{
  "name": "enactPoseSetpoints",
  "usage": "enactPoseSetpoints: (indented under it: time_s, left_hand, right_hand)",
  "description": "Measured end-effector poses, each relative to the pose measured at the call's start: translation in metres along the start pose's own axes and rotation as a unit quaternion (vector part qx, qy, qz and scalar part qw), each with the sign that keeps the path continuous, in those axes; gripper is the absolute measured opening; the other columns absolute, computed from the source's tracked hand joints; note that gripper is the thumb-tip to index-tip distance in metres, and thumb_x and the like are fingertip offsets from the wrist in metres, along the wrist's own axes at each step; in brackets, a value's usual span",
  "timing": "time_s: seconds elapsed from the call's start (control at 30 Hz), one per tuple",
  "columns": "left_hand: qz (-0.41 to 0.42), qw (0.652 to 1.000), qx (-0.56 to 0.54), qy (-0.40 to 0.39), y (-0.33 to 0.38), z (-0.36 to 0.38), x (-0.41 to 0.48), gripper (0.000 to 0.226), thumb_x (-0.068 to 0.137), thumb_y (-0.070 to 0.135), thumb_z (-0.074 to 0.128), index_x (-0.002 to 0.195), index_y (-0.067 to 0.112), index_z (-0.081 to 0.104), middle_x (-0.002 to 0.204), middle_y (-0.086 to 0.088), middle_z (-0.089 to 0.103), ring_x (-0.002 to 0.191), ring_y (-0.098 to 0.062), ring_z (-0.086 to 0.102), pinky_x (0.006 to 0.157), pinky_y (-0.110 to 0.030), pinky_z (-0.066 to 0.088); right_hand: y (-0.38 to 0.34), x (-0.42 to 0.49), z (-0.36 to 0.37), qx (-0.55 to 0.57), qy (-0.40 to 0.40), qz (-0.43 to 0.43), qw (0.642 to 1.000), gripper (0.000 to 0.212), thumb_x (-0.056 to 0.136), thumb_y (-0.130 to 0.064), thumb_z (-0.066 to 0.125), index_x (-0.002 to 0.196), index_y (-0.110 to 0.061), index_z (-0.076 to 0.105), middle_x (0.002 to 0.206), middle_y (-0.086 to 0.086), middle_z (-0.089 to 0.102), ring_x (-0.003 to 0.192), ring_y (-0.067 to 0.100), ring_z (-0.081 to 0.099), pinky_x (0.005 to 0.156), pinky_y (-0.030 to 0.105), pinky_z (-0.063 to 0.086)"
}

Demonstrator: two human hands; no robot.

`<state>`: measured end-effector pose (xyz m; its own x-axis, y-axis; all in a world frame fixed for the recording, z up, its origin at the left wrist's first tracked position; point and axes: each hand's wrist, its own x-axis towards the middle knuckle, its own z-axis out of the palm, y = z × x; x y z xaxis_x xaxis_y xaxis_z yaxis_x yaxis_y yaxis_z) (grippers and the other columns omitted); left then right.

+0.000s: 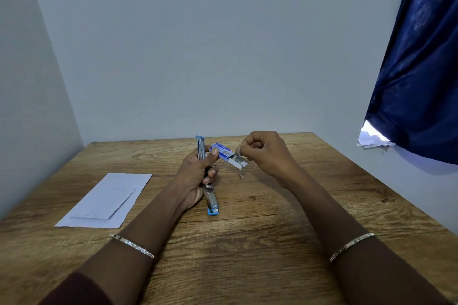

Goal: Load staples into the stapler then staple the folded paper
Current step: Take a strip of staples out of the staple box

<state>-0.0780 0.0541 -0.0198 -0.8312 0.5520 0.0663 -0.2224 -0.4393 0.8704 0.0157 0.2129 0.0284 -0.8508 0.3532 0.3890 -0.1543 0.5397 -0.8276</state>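
Observation:
My left hand [195, 176] grips an opened blue-and-metal stapler [212, 202]; one arm points up and away, the other lies toward me on the table. Its thumb and fingers also hold a small blue-and-white staple box [226, 153], open at the right end. My right hand [266, 150] pinches a strip of staples [238, 150] at the box's open end. A tiny loose bit of staples [242, 176] lies on the table below the box. The folded white paper [106, 202] lies flat to the left.
A wooden table [272, 242] stands in a corner of pale walls. A dark blue curtain [418, 69] hangs at the right, with white papers [371, 140] under its hem. Bracelets are on both wrists.

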Motion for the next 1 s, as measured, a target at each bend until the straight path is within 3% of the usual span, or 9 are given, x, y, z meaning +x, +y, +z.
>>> enactPoseSetpoints:
  time_s: [0.23,0.37,0.57,0.73,1.0]
  left_hand:
    - [-0.011,1.000,-0.004,0.019,0.001,0.002,0.000,0.019,0.084,0.017,0.071,0.094,0.011,0.056,0.067,-0.008,0.047,0.030,-0.006,0.036,0.029,-0.015,0.028]
    - [-0.017,0.999,-0.015,0.023,0.001,0.001,0.002,0.010,0.094,0.012,0.066,0.092,0.011,0.055,0.071,-0.009,0.050,0.031,-0.006,0.036,0.029,-0.014,0.028]
    - [-0.017,0.999,-0.029,0.031,0.001,0.001,0.003,0.014,0.093,0.011,0.067,0.092,0.012,0.053,0.067,-0.004,0.049,0.032,-0.006,0.037,0.028,-0.016,0.028]
    - [-0.018,0.999,-0.030,0.035,0.003,0.001,0.002,0.013,0.092,0.012,0.067,0.093,0.012,0.054,0.068,-0.005,0.051,0.033,-0.006,0.038,0.028,-0.017,0.028]
    - [-0.018,0.999,-0.021,0.043,0.005,0.003,-0.001,0.012,0.095,0.010,0.065,0.097,0.010,0.053,0.064,-0.004,0.047,0.032,-0.006,0.038,0.027,-0.018,0.029]
  right_hand:
    - [0.001,-0.002,0.000,-0.009,-0.021,-0.031,0.999,0.009,0.078,-0.005,0.081,0.076,-0.010,0.073,0.062,-0.006,0.072,0.053,-0.001,0.065,0.054,0.011,0.047]
    - [0.002,0.000,-0.004,0.047,-0.028,-0.017,0.998,0.013,0.075,-0.004,0.086,0.079,-0.008,0.074,0.068,0.002,0.075,0.061,0.010,0.072,0.061,0.019,0.054]
    - [0.003,0.003,-0.010,0.094,-0.018,-0.003,0.995,0.017,0.082,-0.009,0.080,0.097,-0.012,0.073,0.075,0.001,0.072,0.061,0.008,0.068,0.050,0.010,0.043]
    - [0.001,0.002,-0.011,0.040,-0.052,-0.030,0.997,0.011,0.088,-0.015,0.075,0.098,-0.016,0.079,0.084,-0.003,0.078,0.072,-0.004,0.066,0.067,0.009,0.048]
    - [-0.004,-0.002,-0.007,-0.069,-0.065,-0.067,0.993,0.007,0.089,-0.019,0.074,0.094,-0.016,0.077,0.076,-0.008,0.078,0.077,-0.001,0.072,0.066,0.001,0.043]
